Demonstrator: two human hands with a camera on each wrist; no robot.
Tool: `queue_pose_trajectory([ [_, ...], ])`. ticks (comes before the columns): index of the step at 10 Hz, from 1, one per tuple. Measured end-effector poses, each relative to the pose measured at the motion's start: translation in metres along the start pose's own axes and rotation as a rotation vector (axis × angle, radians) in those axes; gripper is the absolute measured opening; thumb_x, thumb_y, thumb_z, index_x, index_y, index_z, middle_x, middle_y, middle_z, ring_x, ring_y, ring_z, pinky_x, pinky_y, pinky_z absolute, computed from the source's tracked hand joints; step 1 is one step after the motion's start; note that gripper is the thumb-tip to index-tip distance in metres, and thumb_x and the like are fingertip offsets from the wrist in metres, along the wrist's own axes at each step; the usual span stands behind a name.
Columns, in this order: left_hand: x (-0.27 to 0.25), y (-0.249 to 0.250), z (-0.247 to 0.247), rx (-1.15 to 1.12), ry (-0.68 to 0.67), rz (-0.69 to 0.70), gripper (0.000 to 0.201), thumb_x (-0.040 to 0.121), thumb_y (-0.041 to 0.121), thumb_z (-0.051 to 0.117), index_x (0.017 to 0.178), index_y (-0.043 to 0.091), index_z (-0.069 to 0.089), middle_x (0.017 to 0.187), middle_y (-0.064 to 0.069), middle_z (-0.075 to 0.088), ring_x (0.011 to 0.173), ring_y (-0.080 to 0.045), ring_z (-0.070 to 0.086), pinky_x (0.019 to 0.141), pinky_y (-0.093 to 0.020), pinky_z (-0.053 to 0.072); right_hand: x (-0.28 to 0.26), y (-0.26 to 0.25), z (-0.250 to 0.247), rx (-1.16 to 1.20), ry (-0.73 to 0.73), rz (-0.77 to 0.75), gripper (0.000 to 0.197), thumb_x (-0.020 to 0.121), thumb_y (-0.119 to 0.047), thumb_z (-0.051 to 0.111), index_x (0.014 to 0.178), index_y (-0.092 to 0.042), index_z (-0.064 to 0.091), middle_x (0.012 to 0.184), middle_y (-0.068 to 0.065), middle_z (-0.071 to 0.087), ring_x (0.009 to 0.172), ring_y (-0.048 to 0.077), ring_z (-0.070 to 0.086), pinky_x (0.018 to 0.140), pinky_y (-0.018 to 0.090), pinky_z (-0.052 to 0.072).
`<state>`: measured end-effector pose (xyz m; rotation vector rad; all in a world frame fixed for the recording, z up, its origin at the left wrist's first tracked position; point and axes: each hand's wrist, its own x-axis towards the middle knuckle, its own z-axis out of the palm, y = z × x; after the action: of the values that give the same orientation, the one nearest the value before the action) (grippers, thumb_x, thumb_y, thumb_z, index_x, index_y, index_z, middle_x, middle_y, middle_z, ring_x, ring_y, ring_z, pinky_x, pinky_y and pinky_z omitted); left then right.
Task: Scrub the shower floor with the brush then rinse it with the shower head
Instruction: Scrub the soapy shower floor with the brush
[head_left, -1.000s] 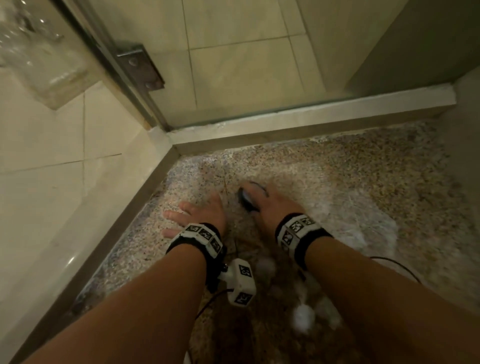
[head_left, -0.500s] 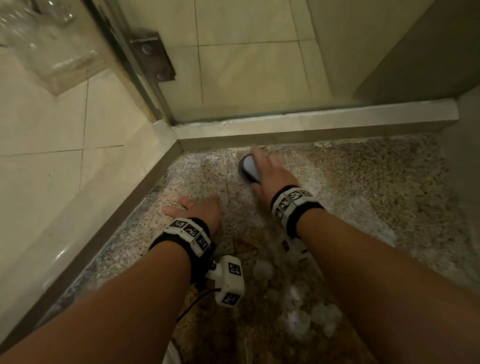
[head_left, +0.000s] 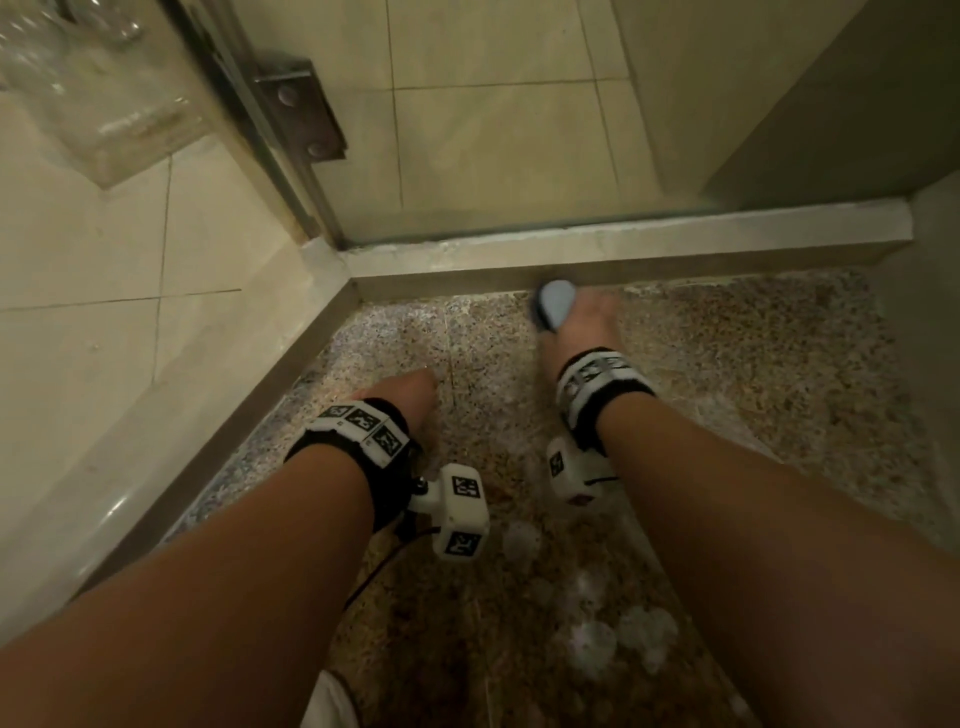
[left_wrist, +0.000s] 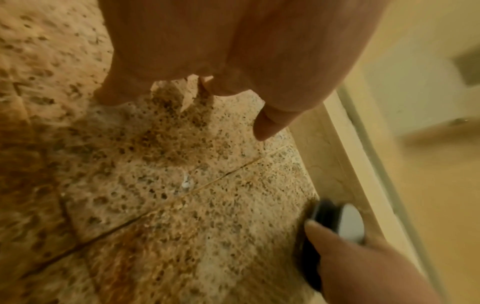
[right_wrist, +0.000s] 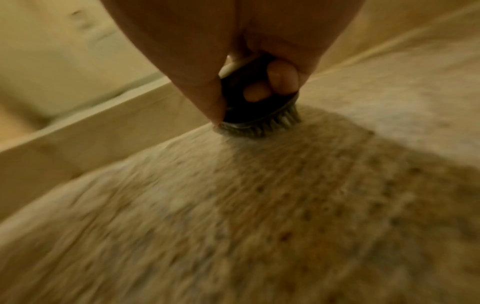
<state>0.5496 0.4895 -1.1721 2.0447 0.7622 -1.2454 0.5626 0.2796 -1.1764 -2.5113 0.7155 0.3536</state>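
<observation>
My right hand (head_left: 576, 327) grips a small scrub brush (head_left: 555, 309) with a pale grey top and dark body, bristles down on the speckled stone shower floor (head_left: 727, 374), right against the raised threshold (head_left: 623, 249). In the right wrist view the fingers (right_wrist: 281, 77) curl round the brush (right_wrist: 249, 111) and its bristles press the wet floor. My left hand (head_left: 410, 389) rests on the floor to the left, fingers straight and spread, holding nothing; in the left wrist view its fingertips (left_wrist: 265, 127) touch the foamy stone, and the brush (left_wrist: 345, 222) shows at lower right. No shower head is in view.
A glass door with a metal hinge (head_left: 301, 109) rises from the threshold corner. A stone curb (head_left: 156, 441) runs along the left side. White foam patches (head_left: 592, 644) lie on the floor between my forearms. A wall (head_left: 930, 322) bounds the right.
My right hand has pushed the brush forward, from the middle of the floor up to the threshold. The left hand stayed planted on the floor, and my view moved forward.
</observation>
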Motion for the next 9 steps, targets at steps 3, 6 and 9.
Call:
queue_pose_trajectory([
  [3, -0.046, 0.016, -0.003, 0.221, 0.008, 0.117, 0.041, 0.106, 0.030, 0.039, 0.135, 0.005, 0.054, 0.147, -0.019, 0.047, 0.131, -0.037, 0.048, 0.115, -0.044, 0.035, 0.031, 0.043, -0.050, -0.334, -0.179, -0.297, 0.062, 0.086, -0.037, 0.077, 0.140, -0.022, 0.049, 0.135, 0.011, 0.055, 0.123, 0.035, 0.053, 0.107, 0.046, 0.044],
  [6, -0.052, 0.017, -0.007, 0.106, -0.022, 0.118, 0.045, 0.107, 0.031, 0.038, 0.141, 0.005, 0.050, 0.149, -0.017, 0.046, 0.134, -0.034, 0.046, 0.114, -0.042, 0.037, 0.053, 0.045, -0.066, -0.441, -0.169, -0.161, 0.059, 0.090, -0.028, 0.074, 0.141, -0.024, 0.044, 0.135, 0.015, 0.045, 0.120, 0.045, 0.052, 0.105, 0.050, 0.045],
  [9, -0.062, 0.021, -0.012, 0.038, -0.004, 0.064, 0.028, 0.101, 0.026, 0.046, 0.076, 0.015, 0.042, 0.078, -0.002, 0.040, 0.068, -0.020, 0.040, 0.084, -0.036, 0.038, 0.018, -0.041, 0.003, -0.307, -0.283, -0.456, 0.057, 0.087, -0.027, 0.075, 0.138, -0.024, 0.049, 0.128, 0.008, 0.048, 0.117, 0.036, 0.054, 0.100, 0.045, 0.045],
])
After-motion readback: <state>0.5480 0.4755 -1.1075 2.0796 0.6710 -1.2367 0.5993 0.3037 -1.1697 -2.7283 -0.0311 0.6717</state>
